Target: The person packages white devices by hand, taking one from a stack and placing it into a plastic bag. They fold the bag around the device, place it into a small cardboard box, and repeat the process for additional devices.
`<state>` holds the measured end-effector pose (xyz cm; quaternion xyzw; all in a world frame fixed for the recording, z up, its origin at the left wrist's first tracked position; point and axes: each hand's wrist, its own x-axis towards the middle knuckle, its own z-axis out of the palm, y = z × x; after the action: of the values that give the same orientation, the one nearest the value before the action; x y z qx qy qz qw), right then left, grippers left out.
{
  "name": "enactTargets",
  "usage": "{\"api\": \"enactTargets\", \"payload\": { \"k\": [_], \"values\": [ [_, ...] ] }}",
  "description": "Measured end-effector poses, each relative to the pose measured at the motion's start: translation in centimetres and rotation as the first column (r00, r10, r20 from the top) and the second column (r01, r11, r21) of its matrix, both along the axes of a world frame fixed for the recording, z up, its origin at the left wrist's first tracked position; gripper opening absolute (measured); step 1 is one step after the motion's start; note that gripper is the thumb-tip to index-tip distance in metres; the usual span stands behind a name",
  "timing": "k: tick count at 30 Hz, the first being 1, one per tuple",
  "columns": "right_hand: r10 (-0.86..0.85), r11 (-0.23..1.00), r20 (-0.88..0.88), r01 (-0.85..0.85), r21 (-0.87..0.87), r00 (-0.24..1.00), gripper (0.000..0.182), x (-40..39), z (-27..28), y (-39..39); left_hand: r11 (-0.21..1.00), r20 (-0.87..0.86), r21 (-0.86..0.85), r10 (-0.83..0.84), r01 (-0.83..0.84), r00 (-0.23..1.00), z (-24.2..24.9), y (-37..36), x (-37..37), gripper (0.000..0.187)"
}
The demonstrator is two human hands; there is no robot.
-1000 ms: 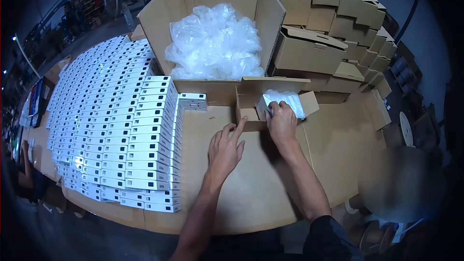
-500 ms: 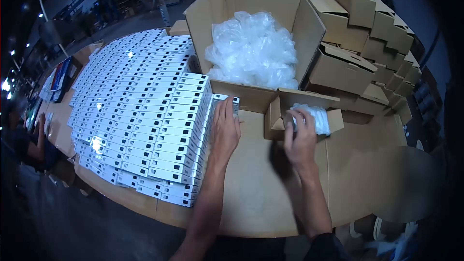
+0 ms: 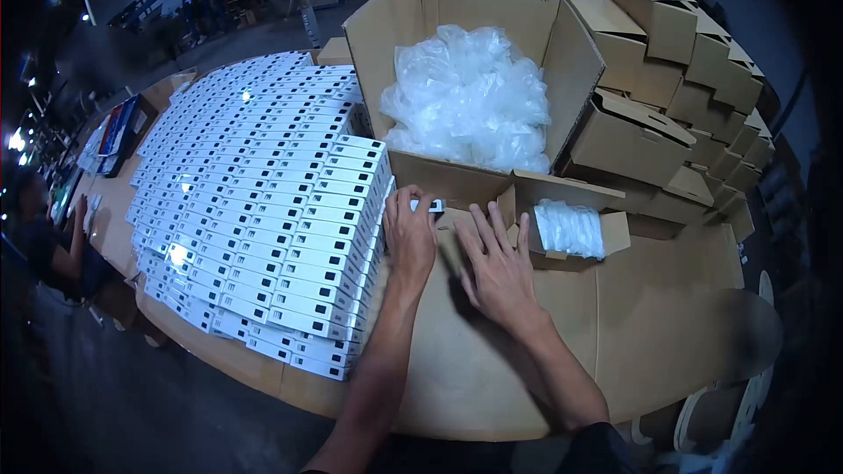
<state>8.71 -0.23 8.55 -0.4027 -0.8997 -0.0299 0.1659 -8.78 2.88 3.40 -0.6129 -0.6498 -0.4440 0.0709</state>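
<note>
Left hand (image 3: 411, 233) half-closed, apparently around white box (image 3: 434, 206)

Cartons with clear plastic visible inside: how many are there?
2: the large carton at the back, and the small carton just right of the right hand. The stacked cartons' insides are hidden, so more are possible.

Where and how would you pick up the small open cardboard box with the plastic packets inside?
I'd come from the front and grip low on both sides of the small box. Its flaps are spread open and would probably bend if pulled, and the big box behind crowds the back.
</note>
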Motion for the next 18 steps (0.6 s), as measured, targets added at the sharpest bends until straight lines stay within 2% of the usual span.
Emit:
{"api": "enactTargets", "payload": {
  "k": [2, 5, 6, 7, 9, 10, 11, 13, 14, 15, 17, 18],
  "values": [
    [0.015, 1.0, -0.025, -0.015, 0.001, 1.0, 0.086, -0.2, 0.2, 0.2, 1.0, 0.034, 0.026, -0.003, 0.002, 0.999, 0.5, -1.0, 0.4, 0.03],
    [0.037, 0.977, -0.317, -0.101, -0.186, 0.948, 0.089, -0.7, 0.2, 0.5, 0.989, 0.065, 0.15, -0.025, 0.014, 0.998, 2.3, -3.1, 1.0, 0.029],
    [0.06, 0.97, -0.41, -0.15, -0.193, 0.91, 0.086, -1.0, 0.8, 0.5, 0.982, 0.081, 0.183, -0.057, 0.042, 0.995, 2.5, -3.6, 1.1, 0.028],
    [0.019, 0.899, -0.562, -0.26, -0.352, 0.827, 0.084, -1.2, 1.4, 0.4, 0.977, 0.079, 0.205, -0.077, 0.059, 0.994, 2.8, -4.0, 1.1, 0.028],
    [-0.158, 0.658, -0.777, -0.522, -0.543, 0.609, 0.08, -1.4, 3.1, 0.6, 0.963, 0.075, 0.25, -0.119, 0.097, 0.99, 4.0, -4.8, 1.4, 0.029],
    [-0.239, 0.606, -0.803, -0.562, -0.562, 0.546, 0.075, -1.6, 2.4, 1.4, 0.957, 0.04, 0.273, -0.118, 0.103, 0.992, 4.9, -5.0, 1.5, 0.027],
    [-0.259, 0.661, -0.854, -0.562, -0.497, 0.451, 0.063, -2.1, 2.0, 2.1, 0.958, 0.112, 0.237, -0.19, 0.159, 0.976, 6.0, -5.2, 1.7, 0.028],
    [-0.428, 0.455, -0.81, -0.679, -0.576, 0.4, 0.04, -1.6, 3.2, 3.3, 0.945, 0.257, 0.178, -0.314, 0.274, 0.914, 8.4, -5.9, 1.7, 0.028],
    [-0.445, 0.464, -0.823, -0.695, -0.549, 0.353, 0.022, -1.3, 3.4, 3.8, 0.939, 0.209, 0.169, -0.33, 0.298, 0.921, 9.6, -6.0, 1.0, 0.026],
    [-0.535, 0.414, -0.735, -0.629, -0.658, 0.416, 0.018, -0.5, 4.6, 4.2, 0.932, 0.346, 0.193, -0.357, 0.306, 0.868, 10.5, -5.8, 0.7, 0.025],
    [-0.485, 0.42, -0.797, -0.703, -0.573, 0.36, 0.018, 0.2, 4.8, 5.7, 0.917, 0.586, 0.243, -0.398, 0.315, 0.706, 12.1, -4.6, 0.0, 0.022],
    [-0.437, 0.478, -0.836, -0.702, -0.528, 0.331, 0.017, 0.2, 5.0, 6.3, 0.933, 0.589, 0.219, -0.359, 0.285, 0.724, 12.8, -3.2, -0.7, 0.015]
  ]
}}
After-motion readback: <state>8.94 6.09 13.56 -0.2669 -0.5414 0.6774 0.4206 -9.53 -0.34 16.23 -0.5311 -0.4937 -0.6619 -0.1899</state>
